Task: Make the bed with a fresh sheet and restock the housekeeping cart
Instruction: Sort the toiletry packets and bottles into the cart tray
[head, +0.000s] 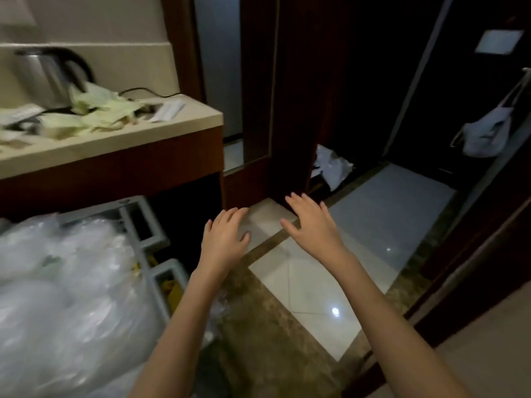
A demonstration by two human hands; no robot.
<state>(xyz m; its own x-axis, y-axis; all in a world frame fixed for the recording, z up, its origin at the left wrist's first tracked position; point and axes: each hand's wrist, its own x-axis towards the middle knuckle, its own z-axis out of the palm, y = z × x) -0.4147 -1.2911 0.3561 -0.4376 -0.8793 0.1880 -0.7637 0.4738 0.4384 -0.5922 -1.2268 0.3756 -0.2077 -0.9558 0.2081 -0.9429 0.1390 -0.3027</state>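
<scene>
Both forearms reach forward over the tiled floor (301, 282), which runs open toward a dark doorway ahead. At the lower left, the grey housekeeping cart (149, 225) holds blurred clear plastic bags (71, 282), perhaps wrapped linen, its edge just beside the left arm. Above it juts the beige counter (172, 124) with an electric kettle (46, 79). Left hand (225, 239) and right hand (313, 225) hover palm-down, fingers straight and slightly spread, gripping nothing.

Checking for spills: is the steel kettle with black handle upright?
Upright: the steel kettle stands on the beige counter, handle vertical.
</scene>
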